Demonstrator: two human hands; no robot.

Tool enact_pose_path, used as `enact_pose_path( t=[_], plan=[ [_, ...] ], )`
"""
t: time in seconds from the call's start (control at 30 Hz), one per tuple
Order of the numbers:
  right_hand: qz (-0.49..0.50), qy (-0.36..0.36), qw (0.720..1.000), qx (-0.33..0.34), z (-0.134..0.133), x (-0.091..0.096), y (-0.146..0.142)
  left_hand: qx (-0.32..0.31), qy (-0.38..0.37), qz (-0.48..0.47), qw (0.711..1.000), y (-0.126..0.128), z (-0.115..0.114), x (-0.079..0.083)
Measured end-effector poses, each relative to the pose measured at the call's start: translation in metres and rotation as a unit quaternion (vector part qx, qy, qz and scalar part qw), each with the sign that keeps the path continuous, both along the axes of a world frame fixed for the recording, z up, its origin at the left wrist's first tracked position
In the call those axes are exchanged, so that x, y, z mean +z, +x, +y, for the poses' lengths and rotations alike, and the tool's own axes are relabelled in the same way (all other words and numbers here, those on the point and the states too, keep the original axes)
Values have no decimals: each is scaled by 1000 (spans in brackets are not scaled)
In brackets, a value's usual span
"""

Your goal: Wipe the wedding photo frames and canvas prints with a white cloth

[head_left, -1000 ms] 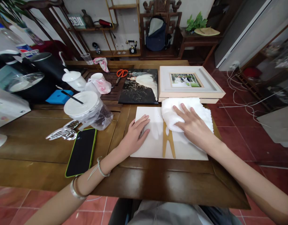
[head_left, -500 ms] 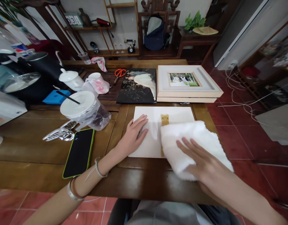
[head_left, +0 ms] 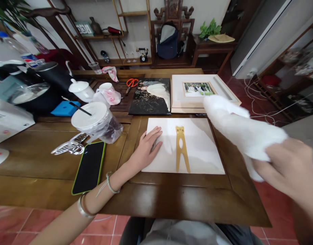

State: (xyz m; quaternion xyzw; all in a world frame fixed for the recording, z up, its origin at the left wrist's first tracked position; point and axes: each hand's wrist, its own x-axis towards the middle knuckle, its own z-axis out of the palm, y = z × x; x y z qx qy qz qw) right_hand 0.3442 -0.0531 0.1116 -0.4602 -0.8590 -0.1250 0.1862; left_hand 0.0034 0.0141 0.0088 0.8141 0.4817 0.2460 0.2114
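My left hand [head_left: 148, 146] lies flat on the left side of a white board [head_left: 204, 149], fingers stretched out. On the board's middle is a flat gold-coloured hanger plate [head_left: 179, 140] with a long slot and two splayed legs. At the right, my right hand [head_left: 286, 166] is wrapped round a white cloth [head_left: 243, 129], held up in the air past the board's right edge. The cloth hangs partly in front of the framed picture's corner. Motion blurs the right hand somewhat.
Behind the board lie a dark photo panel [head_left: 152, 97] and a pale framed picture [head_left: 203, 102]. Orange-handled scissors [head_left: 131, 83] are beyond. A lidded cup with a straw [head_left: 91, 117], a phone [head_left: 88, 168] and a silver packet [head_left: 71, 144] stand left on the wooden table [head_left: 184, 197].
My right hand has lifted the cloth off the board and swung it up to the right, uncovering the whole hanger plate. My left hand stays on the board.
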Motion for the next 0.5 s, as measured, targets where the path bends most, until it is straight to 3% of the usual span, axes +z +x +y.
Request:
enact_pose_path(
  t=[0.1,0.2,0.33,0.5],
  plan=[
    [-41,0,998,40,54,-13,-43,3,-2,2,1000,0,0,0],
    [-92,-51,991,78,79,-44,-63,3,-3,4,1000,0,-1,0],
    [-89,-93,988,90,81,-70,-63,6,-4,5,1000,1,0,0],
    [-63,-113,985,117,55,-65,-62,9,-4,1,1000,1,1,-1]
  ],
)
